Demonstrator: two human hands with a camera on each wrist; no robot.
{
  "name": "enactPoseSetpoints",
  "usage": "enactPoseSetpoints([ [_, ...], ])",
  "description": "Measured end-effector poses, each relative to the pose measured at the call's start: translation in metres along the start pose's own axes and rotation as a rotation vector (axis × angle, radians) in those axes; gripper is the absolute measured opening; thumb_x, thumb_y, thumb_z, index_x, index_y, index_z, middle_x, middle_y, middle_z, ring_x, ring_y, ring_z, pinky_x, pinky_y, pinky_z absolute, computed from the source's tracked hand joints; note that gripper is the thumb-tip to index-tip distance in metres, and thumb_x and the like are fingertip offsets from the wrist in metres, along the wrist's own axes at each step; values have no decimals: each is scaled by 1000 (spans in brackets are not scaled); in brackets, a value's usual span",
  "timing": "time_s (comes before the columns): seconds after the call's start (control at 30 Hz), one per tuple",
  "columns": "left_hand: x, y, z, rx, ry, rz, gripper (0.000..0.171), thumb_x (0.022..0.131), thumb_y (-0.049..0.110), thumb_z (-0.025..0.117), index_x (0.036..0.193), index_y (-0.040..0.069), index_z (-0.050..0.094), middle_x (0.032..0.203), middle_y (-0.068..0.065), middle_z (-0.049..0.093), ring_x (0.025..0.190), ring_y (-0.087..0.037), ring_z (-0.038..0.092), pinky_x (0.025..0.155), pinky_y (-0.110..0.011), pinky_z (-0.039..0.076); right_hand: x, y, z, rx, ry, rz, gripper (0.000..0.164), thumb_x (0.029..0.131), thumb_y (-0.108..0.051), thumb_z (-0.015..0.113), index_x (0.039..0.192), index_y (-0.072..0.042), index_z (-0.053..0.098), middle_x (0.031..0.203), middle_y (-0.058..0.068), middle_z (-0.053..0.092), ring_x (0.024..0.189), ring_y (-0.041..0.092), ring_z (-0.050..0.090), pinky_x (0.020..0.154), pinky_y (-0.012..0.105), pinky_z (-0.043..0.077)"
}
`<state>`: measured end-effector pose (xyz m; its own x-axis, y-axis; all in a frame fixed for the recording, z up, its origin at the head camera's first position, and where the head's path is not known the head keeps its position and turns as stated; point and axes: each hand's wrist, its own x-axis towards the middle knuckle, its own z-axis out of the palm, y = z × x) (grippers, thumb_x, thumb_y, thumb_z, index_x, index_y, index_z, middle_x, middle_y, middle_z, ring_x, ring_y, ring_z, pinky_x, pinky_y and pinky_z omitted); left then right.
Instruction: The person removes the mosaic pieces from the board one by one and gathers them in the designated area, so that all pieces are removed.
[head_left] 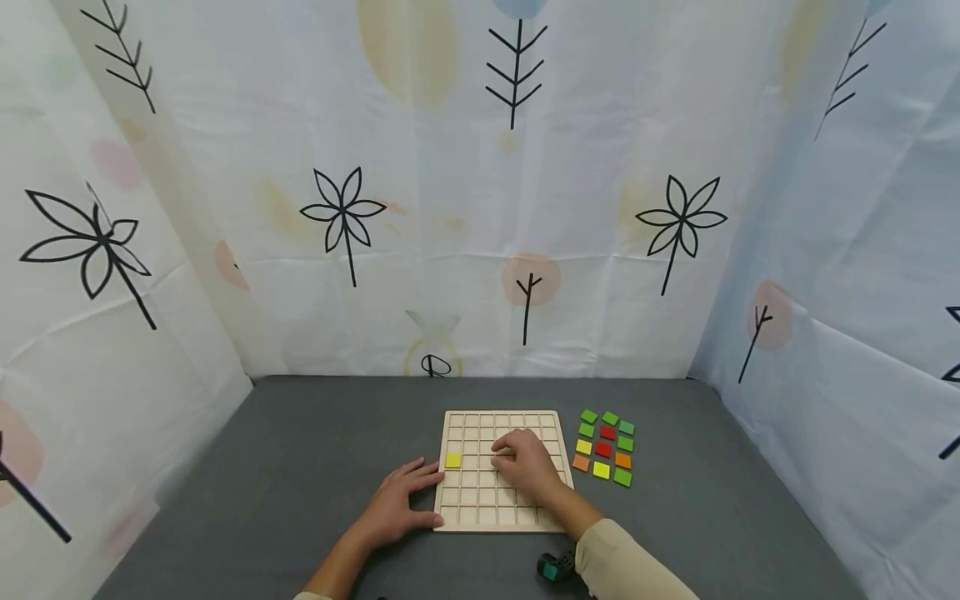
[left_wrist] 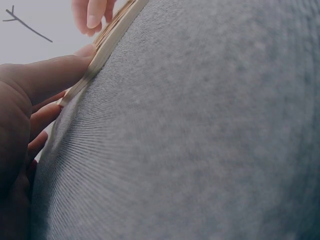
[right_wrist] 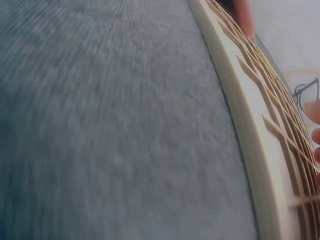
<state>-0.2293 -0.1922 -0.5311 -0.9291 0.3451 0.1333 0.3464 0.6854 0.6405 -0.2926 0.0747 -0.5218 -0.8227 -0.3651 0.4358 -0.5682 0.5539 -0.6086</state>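
Note:
A wooden grid board lies on the grey table, with one yellow tile in a cell near its left edge. My left hand rests at the board's left side, fingers spread and thumb at the near left corner. In the left wrist view, the left thumb touches the board's edge. Over the middle of the board hovers my right hand, fingers loosely bent, thumb and index finger apart; no tile shows between them. Its fingertips also appear at the right border of the right wrist view.
Several loose tiles lie right of the board, among them a red tile, a green tile, an orange tile and a yellow tile. A small black device sits by the right sleeve. Patterned white curtains surround the table.

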Motion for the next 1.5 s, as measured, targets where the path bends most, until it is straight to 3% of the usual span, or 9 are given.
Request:
enactPoseSetpoints([
  [0.13, 0, 1, 0, -9, 2, 5, 72, 72, 49, 81, 131, 13, 63, 142, -2, 52, 138, -36, 33, 104, -66, 22, 4, -4, 7, -15, -9, -24, 10, 83, -8, 74, 94, -8, 73, 94, 0, 67, 98, 24, 60, 99, 47, 41],
  [0.3, -1, 2, 0, -16, 18, 24, 71, 72, 47, 82, 130, 11, 64, 140, -5, 54, 137, -37, 34, 104, -65, 22, 10, -11, 16, -46, -20, -57, 10, 83, -9, 75, 93, -8, 73, 95, 0, 68, 98, 22, 59, 91, 44, 45],
  [0.6, -1, -1, -1, -14, 21, 32, 70, 71, 46, 82, 130, 11, 64, 141, -4, 53, 138, -36, 34, 105, -65, 22, 19, -18, 33, -185, -69, -111, 14, 81, -18, 77, 93, -13, 73, 109, 3, 68, 106, 27, 56, 93, 46, 43],
  [0.9, 0, -1, -1, -15, 15, 27, 71, 71, 48, 82, 130, 12, 64, 141, -3, 53, 138, -36, 33, 105, -66, 22, 23, -25, 42, -262, -121, -59, 22, 82, -32, 77, 98, -18, 73, 121, 4, 63, 114, 28, 51, 93, 49, 40],
  [1.1, 0, -1, -1, -12, 14, 22, 72, 71, 49, 81, 130, 12, 64, 141, -2, 53, 138, -35, 34, 104, -66, 23, 24, -30, 44, -253, -120, -32, 19, 80, -29, 77, 95, -18, 73, 120, 4, 63, 113, 28, 51, 92, 49, 40],
  [1.5, -1, 0, 0, -6, 20, 25, 70, 71, 47, 82, 130, 12, 64, 140, -4, 54, 136, -38, 35, 103, -67, 24, 33, -40, 41, -206, -197, 118, 16, 79, -23, 80, 89, -16, 70, 124, 6, 60, 119, 30, 46, 96, 53, 37],
])
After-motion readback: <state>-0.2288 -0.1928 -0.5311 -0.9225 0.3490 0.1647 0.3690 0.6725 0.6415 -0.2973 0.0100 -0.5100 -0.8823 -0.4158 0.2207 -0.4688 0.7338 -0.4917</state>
